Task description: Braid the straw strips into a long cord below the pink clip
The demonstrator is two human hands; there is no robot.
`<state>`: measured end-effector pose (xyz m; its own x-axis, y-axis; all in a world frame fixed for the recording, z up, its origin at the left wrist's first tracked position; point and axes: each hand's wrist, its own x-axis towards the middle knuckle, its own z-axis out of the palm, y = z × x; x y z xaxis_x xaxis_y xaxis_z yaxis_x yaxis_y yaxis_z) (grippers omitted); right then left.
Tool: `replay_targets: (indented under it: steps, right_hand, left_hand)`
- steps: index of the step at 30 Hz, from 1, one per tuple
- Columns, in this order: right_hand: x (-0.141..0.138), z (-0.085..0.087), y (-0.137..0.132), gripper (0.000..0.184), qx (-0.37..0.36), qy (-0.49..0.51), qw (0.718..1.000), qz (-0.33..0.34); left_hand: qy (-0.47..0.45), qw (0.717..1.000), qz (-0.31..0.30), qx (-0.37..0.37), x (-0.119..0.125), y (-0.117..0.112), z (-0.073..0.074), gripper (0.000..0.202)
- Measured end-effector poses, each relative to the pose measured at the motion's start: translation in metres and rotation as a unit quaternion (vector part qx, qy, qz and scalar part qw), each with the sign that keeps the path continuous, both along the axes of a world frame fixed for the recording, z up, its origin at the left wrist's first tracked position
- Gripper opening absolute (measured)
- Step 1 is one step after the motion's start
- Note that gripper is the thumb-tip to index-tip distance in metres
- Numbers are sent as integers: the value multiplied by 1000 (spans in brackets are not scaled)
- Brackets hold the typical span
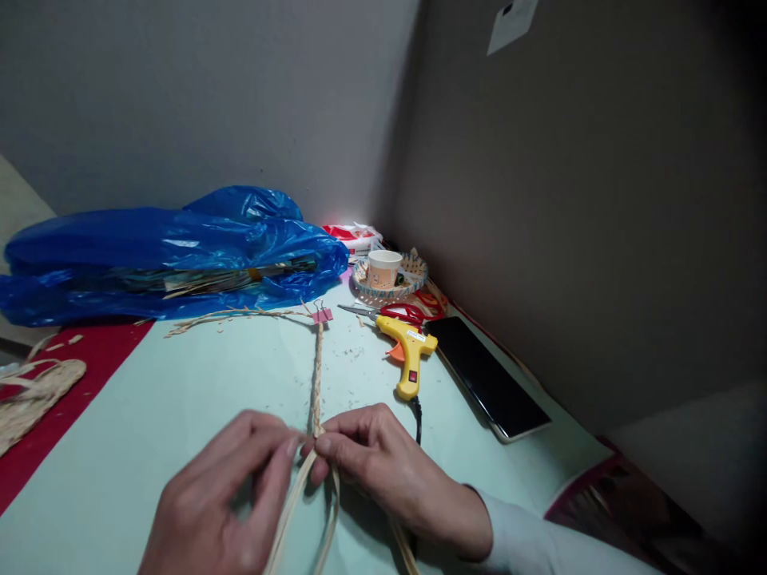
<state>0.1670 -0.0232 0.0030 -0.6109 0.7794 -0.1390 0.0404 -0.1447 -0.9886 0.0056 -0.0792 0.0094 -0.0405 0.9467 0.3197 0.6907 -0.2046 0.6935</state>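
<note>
A thin braid of pale straw point(316, 375) runs across the light green tabletop point(180, 399) from a pink binder clip point(322, 315) toward me. My left hand point(221, 503) and my right hand point(383, 463) meet at the braid's near end, both pinching it with fingertips. Loose straw strands point(300, 511) hang down from the pinch between my hands. More straw point(228, 317) trails left from the clip.
A yellow glue gun point(409, 355) lies just beyond my right hand, beside a dark phone point(488, 375) and red-handled scissors point(395, 311). A paper cup point(383, 269) sits in a woven tray. A blue plastic bag point(168, 255) lies at the back; a woven straw piece point(33, 395) at left.
</note>
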Motion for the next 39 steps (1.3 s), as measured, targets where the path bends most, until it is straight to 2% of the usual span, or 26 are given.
replay_targets:
  steps: [1,2,4,5,7,13,16,18,22,26,29,32,36,39]
  right_hand:
    - [0,0,0,32,17,-3,1000,4]
    - [1,0,-1,33,34,4,999,13]
    - [1,1,-1,36,61,29,997,33]
    - [2,2,-2,36,71,32,996,40]
    - [3,3,-2,34,86,14,995,43]
    - [8,3,-6,30,174,-43,982,59]
    - [8,4,-9,23,254,-141,956,34]
    - [8,5,-11,23,290,-205,934,28]
    - [7,6,-16,30,303,-292,907,11]
    - [8,9,-22,25,338,-374,863,17]
    - [4,18,-26,18,342,-422,839,23]
    - [-4,28,-31,12,334,-462,821,35]
    - [-16,25,-36,10,406,-492,763,105]
    - [-19,7,-38,13,517,-465,713,90]
  left_hand:
    - [-67,995,14,-71,-3,7,3,13]
    - [-136,978,-7,-159,-6,13,4,17]
    - [-242,922,-66,-294,-7,21,3,25]
    - [-275,897,-87,-334,-6,24,1,26]
    - [-316,871,-94,-363,-4,25,-4,25]
    - [-397,827,-97,-386,-4,25,-12,21]
    - [-400,838,-92,-360,-4,24,-13,24]
    - [-366,869,-66,-327,-3,22,-13,20]
    - [-198,938,-31,-282,-1,15,-9,21]
    - [-51,970,-22,-237,2,12,-5,29]
    - [4,974,-27,-224,5,14,-5,26]
    - [-3,971,-35,-235,6,16,-7,23]
    - [-128,952,-53,-274,2,16,-14,20]
    - [-235,921,-84,-300,-2,15,-18,19]
